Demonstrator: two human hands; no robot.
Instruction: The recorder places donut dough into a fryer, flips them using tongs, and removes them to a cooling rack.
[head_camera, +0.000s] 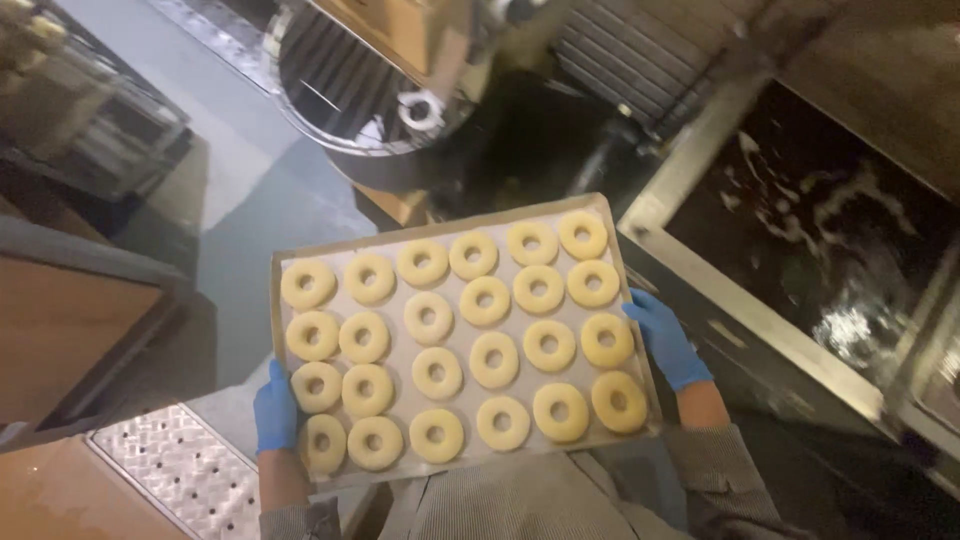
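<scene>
Grey ribbed sleeves nearest the camera. Left hand, blue-gloved, grips the left edge of the tray; right hand, also gloved, grips the right edge. Tray is carried in the air at waist level, slightly rotated, lined with pale paper. On it: raw dough rings in rough rows, close-set, some touching. To the right, the fryer vat with dark foaming oil, near the tray's right edge. Ahead, a round metal machine. Judgement: keep the tray level, grip even on both sides, so rings neither slide nor deform
</scene>
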